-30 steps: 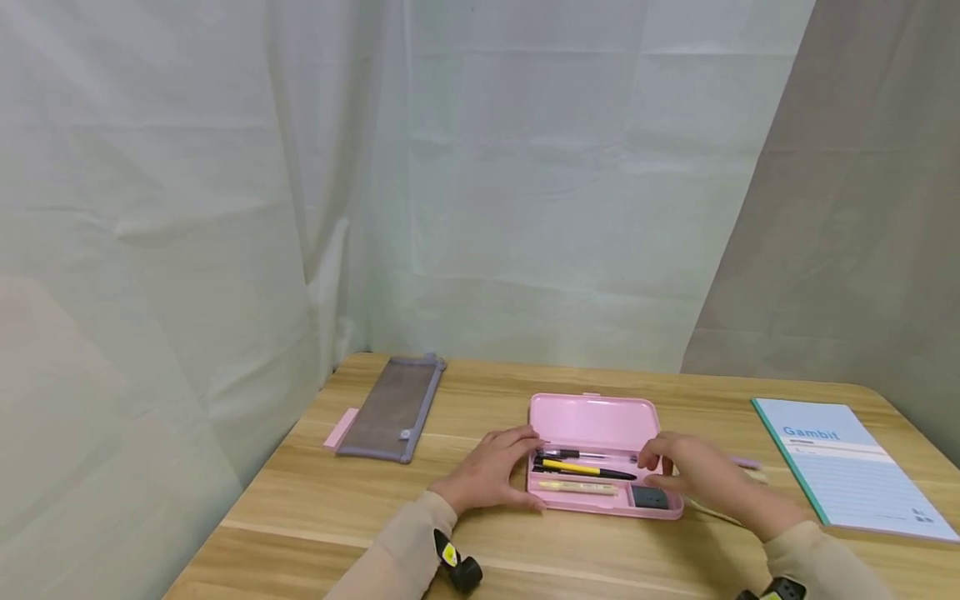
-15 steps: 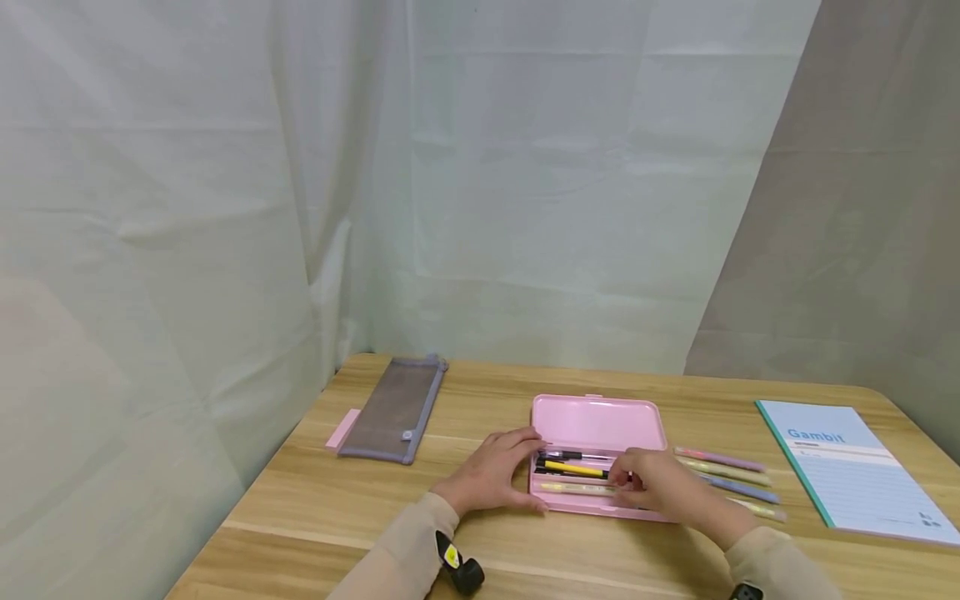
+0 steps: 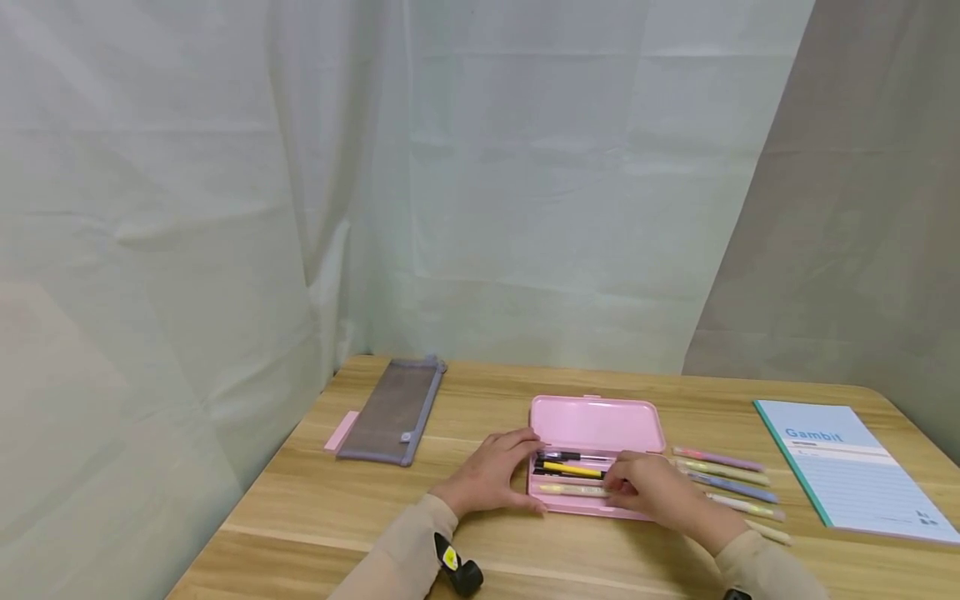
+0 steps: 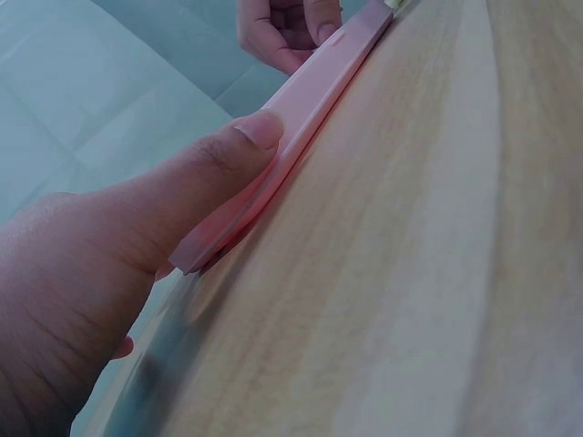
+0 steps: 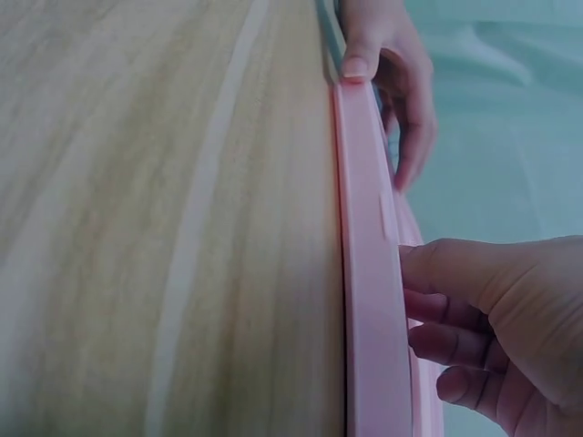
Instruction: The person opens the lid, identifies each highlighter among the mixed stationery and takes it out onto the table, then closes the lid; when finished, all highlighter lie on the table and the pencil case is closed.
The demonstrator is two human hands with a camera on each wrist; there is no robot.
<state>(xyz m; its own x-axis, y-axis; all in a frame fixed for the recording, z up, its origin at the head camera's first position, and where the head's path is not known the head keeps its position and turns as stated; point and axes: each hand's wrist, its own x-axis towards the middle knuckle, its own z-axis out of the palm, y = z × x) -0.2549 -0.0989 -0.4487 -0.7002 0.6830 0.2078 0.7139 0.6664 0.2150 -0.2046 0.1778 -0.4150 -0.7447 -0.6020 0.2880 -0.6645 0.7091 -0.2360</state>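
A pink pencil case (image 3: 597, 421) lies unfolded on the table with its lid back. My left hand (image 3: 491, 472) grips its left end, the thumb pressing the front wall in the left wrist view. Inside are a black-capped clear pen (image 3: 562, 456), a yellow and black pen (image 3: 570, 469) and a pale yellow pen (image 3: 573, 490) in the front compartment. My right hand (image 3: 660, 492) reaches into the case's right half with curled fingers, near the right ends of those pens. Its fingertips are partly behind the rim in the right wrist view, so whether they pinch a pen is hidden.
Several pastel pens, among them a blue one (image 3: 735, 487), lie right of the case. A notebook (image 3: 858, 467) lies farther right. At the left are a grey mesh pouch (image 3: 390, 412) and a pink strip (image 3: 342, 431). A curtain (image 3: 525, 208) hangs behind the table.
My right hand has moved left from the dark block at the case's right end to the pens, then slightly lower toward the pale yellow one. My left hand stays put.
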